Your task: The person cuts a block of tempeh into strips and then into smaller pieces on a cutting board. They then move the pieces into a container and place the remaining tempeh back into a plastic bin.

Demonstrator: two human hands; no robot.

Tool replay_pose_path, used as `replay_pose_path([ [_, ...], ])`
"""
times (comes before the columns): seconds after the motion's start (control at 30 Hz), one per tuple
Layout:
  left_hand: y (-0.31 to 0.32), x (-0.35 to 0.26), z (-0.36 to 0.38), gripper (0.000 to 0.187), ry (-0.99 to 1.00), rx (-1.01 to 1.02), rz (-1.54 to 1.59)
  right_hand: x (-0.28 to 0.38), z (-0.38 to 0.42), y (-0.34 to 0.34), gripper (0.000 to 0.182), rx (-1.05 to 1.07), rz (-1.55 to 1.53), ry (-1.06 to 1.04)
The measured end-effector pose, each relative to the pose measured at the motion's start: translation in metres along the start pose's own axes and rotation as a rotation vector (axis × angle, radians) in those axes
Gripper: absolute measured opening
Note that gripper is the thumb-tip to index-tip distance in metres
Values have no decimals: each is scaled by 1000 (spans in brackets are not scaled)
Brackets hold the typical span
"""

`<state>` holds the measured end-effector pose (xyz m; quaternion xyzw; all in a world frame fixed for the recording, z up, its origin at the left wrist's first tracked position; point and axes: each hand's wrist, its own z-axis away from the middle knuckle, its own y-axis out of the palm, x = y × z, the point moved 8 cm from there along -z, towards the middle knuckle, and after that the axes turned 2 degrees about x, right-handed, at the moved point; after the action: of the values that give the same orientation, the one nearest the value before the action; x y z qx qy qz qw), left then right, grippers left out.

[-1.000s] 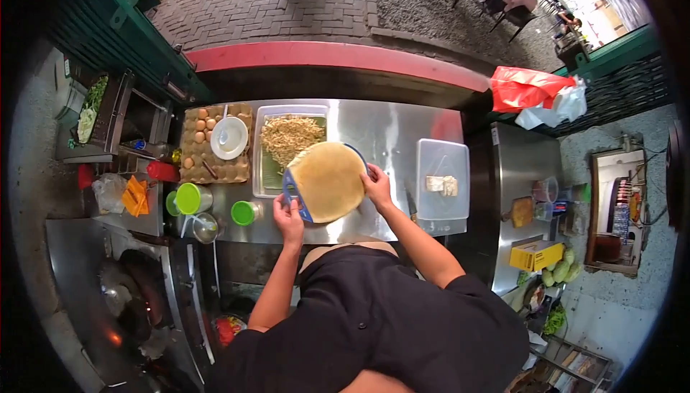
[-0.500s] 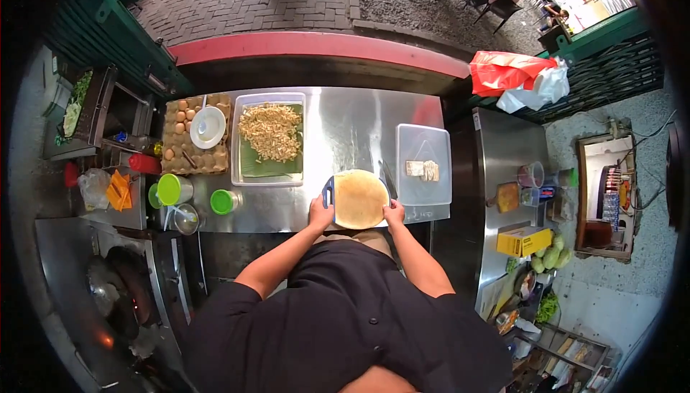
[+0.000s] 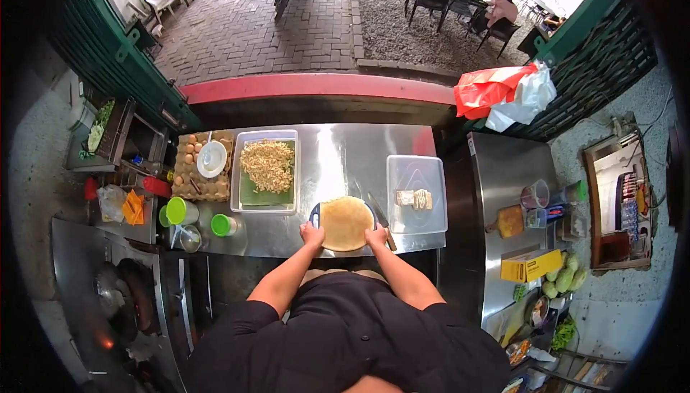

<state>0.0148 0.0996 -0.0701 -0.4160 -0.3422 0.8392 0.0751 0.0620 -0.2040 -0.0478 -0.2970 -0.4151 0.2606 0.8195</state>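
Observation:
A round, flat, pale-brown flatbread (image 3: 348, 225) lies on a blue-edged cutting board (image 3: 315, 213) at the front edge of the steel table. My left hand (image 3: 312, 235) is closed on the board's left side, just below its handle slot. On the opposite side, my right hand (image 3: 376, 236) grips the board's right edge. A knife (image 3: 391, 240) rests beside my right hand, its handle toward me. To the right, a translucent plastic box (image 3: 417, 215) carries pale block-like pieces (image 3: 414, 199). Left of the board stands a tray (image 3: 297, 177) of shredded food (image 3: 267, 168) on a green leaf.
Egg trays (image 3: 187, 174) with a white bowl (image 3: 212, 159) stand at the back left, near green-lidded containers (image 3: 223, 225). A stove (image 3: 118, 299) with a small flame is at lower left. The right counter (image 3: 496, 177) holds a yellow box (image 3: 532, 266) and vegetables.
The view has tilted up, showing more of the yard. My hands and the board have shifted slightly left relative to the plastic box, and the knife handle now shows beside my right hand.

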Motion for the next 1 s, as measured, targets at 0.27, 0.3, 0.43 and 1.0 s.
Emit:
replay_pose_path([
  [0.27,-10,-11,11,77,72,-16,-25,-1,-8,2,60,118,3,-133],
  [0.3,-9,-11,16,77,85,-16,-26,1,-6,0,58,162,1,-161],
  [0.43,-14,-29,37,92,109,61,-37,-2,-3,-4,54,262,55,-263],
  [1.0,-35,91,140,34,219,-25,-237,-83,72,-27,28,366,13,-499],
])
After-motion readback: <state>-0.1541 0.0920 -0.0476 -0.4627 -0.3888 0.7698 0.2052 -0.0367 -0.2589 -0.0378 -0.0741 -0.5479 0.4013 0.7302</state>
